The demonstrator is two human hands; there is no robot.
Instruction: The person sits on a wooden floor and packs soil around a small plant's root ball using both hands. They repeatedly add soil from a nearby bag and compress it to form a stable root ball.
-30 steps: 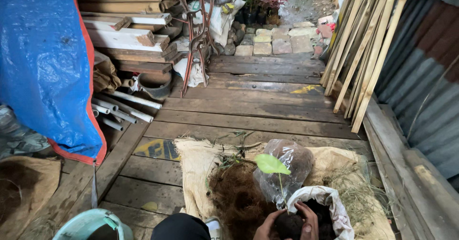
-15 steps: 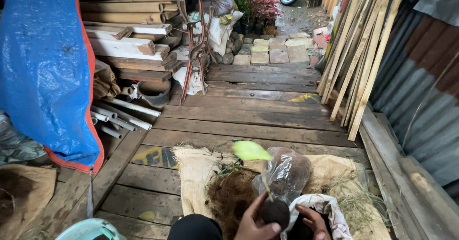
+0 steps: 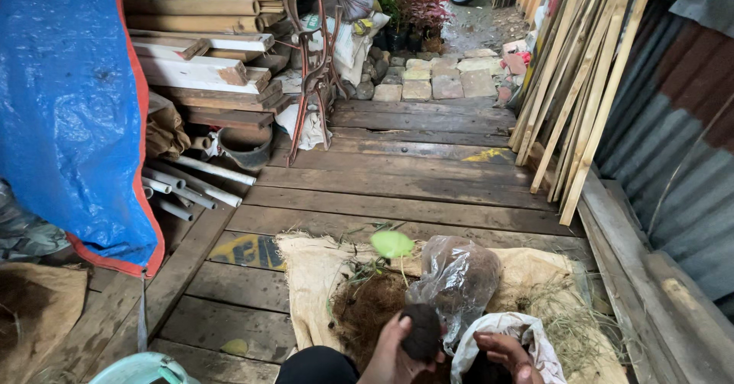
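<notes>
In the head view, the left hand (image 3: 394,349) has its fingers curled around a dark ball of soil (image 3: 421,332), from which a thin stem rises to a single green leaf (image 3: 391,243) well above the fingertips. Just right of those fingers stands a clear plastic bag (image 3: 457,277) partly filled with brown soil. The right hand (image 3: 505,353) lies on the rim of a white sack (image 3: 501,329), fingers loosely bent, pinching nothing clearly. Under both hands spreads a burlap sheet (image 3: 310,277) on the wooden plank floor (image 3: 397,178)
</notes>
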